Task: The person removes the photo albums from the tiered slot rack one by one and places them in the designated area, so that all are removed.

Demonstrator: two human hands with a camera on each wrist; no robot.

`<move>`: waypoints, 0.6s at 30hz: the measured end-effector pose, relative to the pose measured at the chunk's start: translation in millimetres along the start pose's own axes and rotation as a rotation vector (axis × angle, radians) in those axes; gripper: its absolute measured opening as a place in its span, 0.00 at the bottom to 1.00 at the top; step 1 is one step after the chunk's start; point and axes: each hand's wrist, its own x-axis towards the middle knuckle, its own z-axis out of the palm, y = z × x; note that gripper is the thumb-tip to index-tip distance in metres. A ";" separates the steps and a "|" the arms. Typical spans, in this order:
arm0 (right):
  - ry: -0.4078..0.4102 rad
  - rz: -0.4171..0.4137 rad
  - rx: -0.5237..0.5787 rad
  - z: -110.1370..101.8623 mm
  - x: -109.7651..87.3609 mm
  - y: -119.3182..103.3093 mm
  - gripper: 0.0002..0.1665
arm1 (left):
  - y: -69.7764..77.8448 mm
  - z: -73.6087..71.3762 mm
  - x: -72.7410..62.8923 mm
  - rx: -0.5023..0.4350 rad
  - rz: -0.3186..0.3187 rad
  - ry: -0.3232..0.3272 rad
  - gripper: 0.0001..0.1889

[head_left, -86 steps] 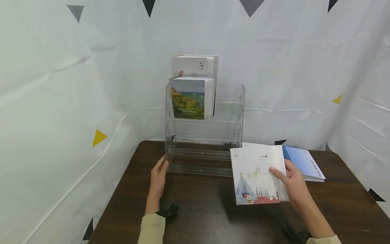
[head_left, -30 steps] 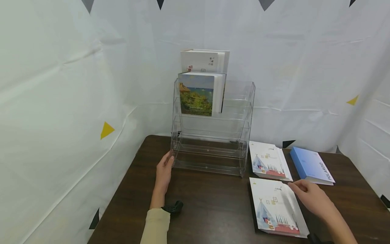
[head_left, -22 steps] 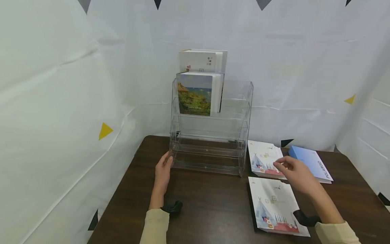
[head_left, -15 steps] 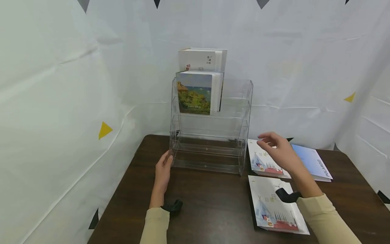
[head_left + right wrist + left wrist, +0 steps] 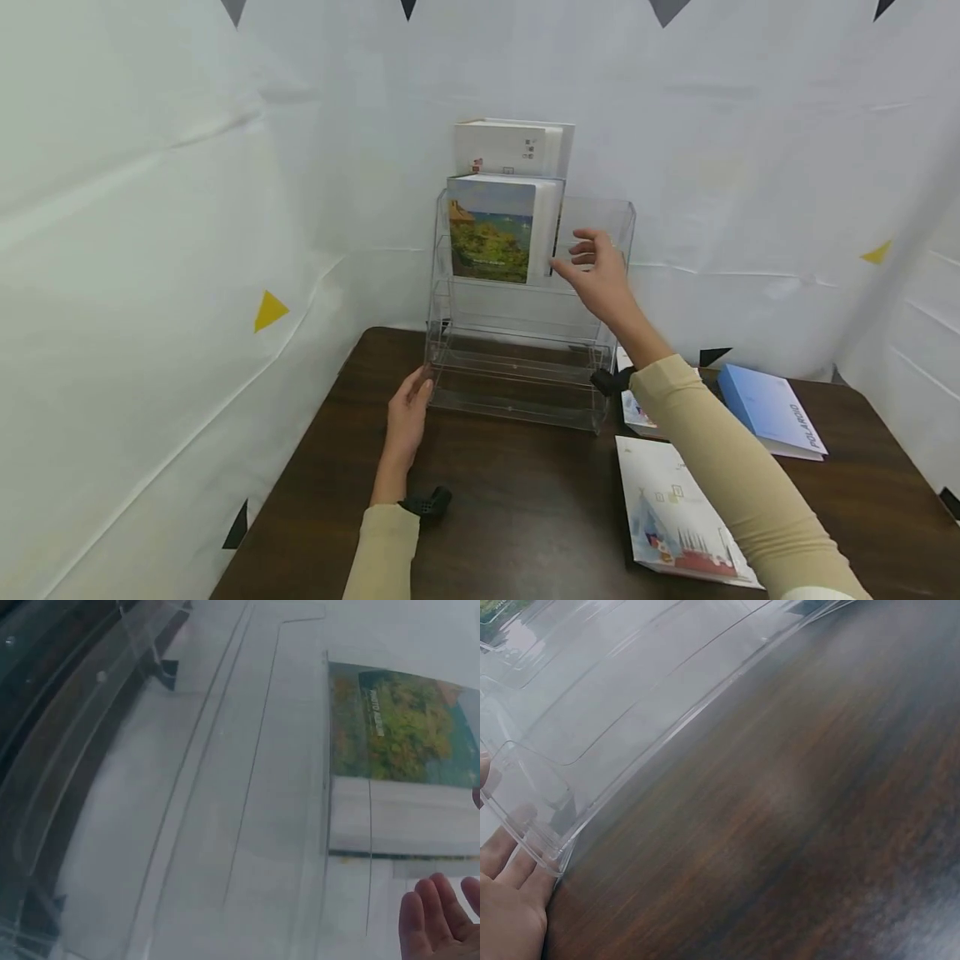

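Plastic rack (image 5: 517, 364): 1 | racked books (image 5: 491, 237): 2 | left grip (image 5: 406, 421): pinches rack | right grip (image 5: 602, 285): wide

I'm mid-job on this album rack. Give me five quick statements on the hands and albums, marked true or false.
1. The landscape-cover album stands in the clear rack. True.
2. The left hand is at the rack's top edge. False: it is at the lower side.
3. The blue POLAROID album lies on the table. True.
4. The right hand holds the POLAROID album. False: it is raised beside the landscape-cover album.
5. A white album rises behind the landscape-cover album. True.
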 end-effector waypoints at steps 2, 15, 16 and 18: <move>0.021 0.009 0.001 7.8 9.4 -3.3 0.47 | 1.0 1.4 0.0 0.000 -0.002 0.003 0.26; 0.075 0.026 0.069 23.0 30.0 -3.5 0.40 | -1.3 9.3 -2.9 -0.010 0.004 0.000 0.26; 0.077 0.021 0.078 23.0 30.9 -3.0 0.38 | -1.3 9.3 -2.5 -0.011 0.008 -0.001 0.26; 0.069 0.020 0.098 23.0 32.3 -3.5 0.35 | -0.1 8.6 -3.2 -0.003 0.014 -0.006 0.26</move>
